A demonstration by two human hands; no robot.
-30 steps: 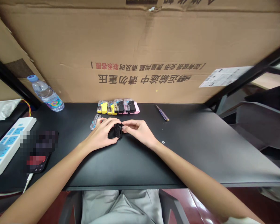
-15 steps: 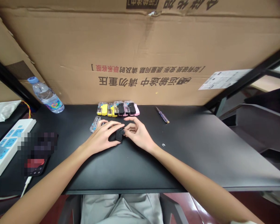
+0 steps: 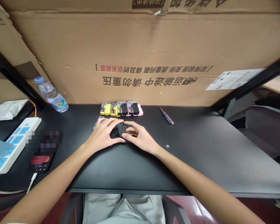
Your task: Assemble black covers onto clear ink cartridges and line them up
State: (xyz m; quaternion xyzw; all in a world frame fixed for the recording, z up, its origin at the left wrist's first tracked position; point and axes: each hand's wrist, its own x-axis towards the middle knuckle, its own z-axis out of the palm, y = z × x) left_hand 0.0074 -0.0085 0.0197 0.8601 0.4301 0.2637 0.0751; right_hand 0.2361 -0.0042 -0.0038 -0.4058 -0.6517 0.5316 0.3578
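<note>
this is a small assembly workstation, likely in a workshop: a black desk holds a row of small plastic cartridges at centre and a screwdriver to their right. a power strip lies at left, and a large cardboard carton stands behind.

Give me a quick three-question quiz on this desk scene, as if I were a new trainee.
1. True or false: the small black plastic part is touched by both the left hand and the right hand.
2. What tool lies on the black desk to the right of the row of plastic cases?
3. Fill in the blank: the white power strip lies to the ___ of the left hand.

Key: 1. True. 2. A screwdriver. 3. Left.
</note>
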